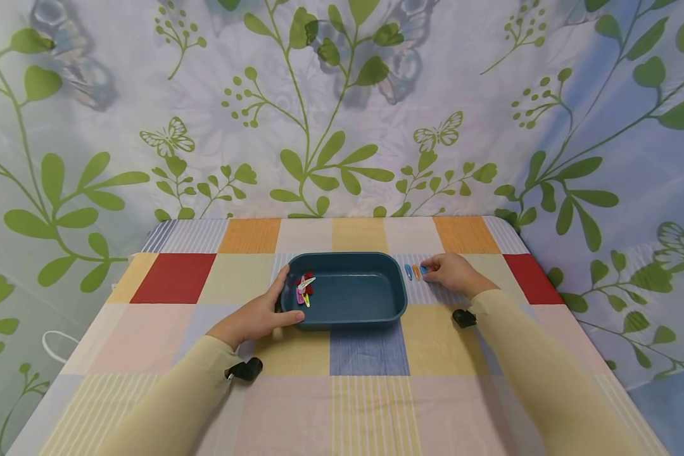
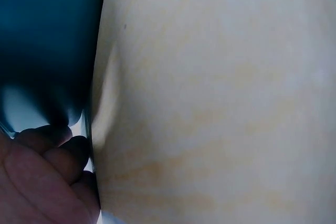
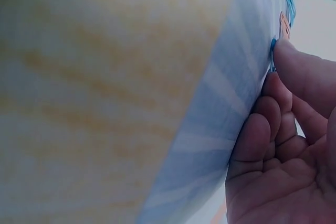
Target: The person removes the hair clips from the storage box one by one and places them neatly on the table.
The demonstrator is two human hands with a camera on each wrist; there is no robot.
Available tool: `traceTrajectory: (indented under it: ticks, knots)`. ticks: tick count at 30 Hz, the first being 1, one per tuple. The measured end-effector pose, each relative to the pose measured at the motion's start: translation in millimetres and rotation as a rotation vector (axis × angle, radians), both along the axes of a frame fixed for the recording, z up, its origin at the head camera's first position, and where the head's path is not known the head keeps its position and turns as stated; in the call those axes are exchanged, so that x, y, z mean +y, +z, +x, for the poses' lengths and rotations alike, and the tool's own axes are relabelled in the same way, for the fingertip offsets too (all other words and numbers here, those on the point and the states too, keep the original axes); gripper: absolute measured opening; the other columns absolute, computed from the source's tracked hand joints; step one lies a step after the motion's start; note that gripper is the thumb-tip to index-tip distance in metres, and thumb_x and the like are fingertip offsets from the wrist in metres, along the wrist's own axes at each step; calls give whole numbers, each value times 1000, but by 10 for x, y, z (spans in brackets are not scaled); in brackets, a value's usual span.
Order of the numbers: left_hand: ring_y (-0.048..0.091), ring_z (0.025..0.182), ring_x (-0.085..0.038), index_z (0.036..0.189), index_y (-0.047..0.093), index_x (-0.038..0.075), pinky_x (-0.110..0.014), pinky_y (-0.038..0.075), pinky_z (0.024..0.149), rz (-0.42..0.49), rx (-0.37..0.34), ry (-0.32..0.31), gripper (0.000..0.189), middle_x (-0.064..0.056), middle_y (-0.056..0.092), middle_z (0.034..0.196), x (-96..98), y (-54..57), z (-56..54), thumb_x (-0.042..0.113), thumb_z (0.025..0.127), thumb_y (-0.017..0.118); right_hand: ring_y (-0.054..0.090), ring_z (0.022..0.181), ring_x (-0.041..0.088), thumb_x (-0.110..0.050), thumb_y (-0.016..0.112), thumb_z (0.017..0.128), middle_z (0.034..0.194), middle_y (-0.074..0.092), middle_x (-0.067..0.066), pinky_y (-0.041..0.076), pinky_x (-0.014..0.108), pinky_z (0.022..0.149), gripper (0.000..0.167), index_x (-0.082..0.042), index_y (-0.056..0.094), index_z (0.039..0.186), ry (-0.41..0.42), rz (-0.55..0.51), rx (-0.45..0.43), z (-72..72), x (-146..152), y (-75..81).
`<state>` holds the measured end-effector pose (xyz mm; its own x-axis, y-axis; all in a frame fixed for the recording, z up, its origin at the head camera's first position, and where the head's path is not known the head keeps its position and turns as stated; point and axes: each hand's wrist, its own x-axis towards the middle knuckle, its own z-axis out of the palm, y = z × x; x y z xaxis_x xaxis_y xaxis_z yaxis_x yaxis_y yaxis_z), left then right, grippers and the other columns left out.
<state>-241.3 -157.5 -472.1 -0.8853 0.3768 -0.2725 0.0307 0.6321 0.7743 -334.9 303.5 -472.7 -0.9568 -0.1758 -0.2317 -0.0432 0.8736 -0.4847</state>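
Observation:
A dark blue plastic tray [image 1: 348, 324] sits on the table, and my left hand [image 1: 259, 316] holds its left end. The thumb lies along the front rim, the other fingers at the left side; in the left wrist view the fingers [image 2: 65, 163] curl close against the tray wall [image 2: 47, 35]. Inside, at the left, is a small heap of snap hair clips [image 1: 304, 288] in red, pink, white and yellow. Right of the tray, my right hand [image 1: 453, 273] pinches a blue hair clip [image 3: 273, 53] between thumb and fingertips, low at the cloth.
Beside the right fingertips lie an orange hair clip [image 1: 416, 272] and another blue hair clip [image 1: 408, 272], in a row near the tray's right end. A patchwork tablecloth [image 1: 370, 411] covers the table. Behind hangs a leaf-printed curtain [image 1: 205, 126]. A white cord [image 1: 51, 345] loops at the left edge.

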Motion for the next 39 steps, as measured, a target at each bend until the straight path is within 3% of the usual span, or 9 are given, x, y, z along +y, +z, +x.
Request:
traceTrajectory:
  ticks: [12, 25, 39]
  knots:
    - [31, 156, -43, 168, -11, 42, -67, 29, 123, 13, 3, -3, 115, -15, 22, 175, -8, -6, -5, 54, 93, 76, 56, 100, 26, -20, 72, 100, 102, 68, 7, 46, 40, 93, 44, 0, 67, 139, 7, 5, -8, 0, 0, 1]
    - [28, 158, -42, 168, -11, 41, -67, 29, 124, 10, 11, -11, 115, -13, 15, 177, -4, -12, 2, 54, 93, 75, 56, 102, 26, -18, 72, 100, 102, 67, 7, 46, 40, 93, 43, 1, 66, 139, -16, -42, -26, 29, -19, 26]
    - [29, 158, -41, 168, -12, 40, -67, 29, 123, -1, 14, -15, 115, -12, 15, 177, -3, -21, 0, 56, 93, 74, 56, 98, 25, -15, 72, 100, 104, 68, 9, 47, 41, 93, 41, 3, 68, 136, 3, -58, 6, 56, -7, 25]
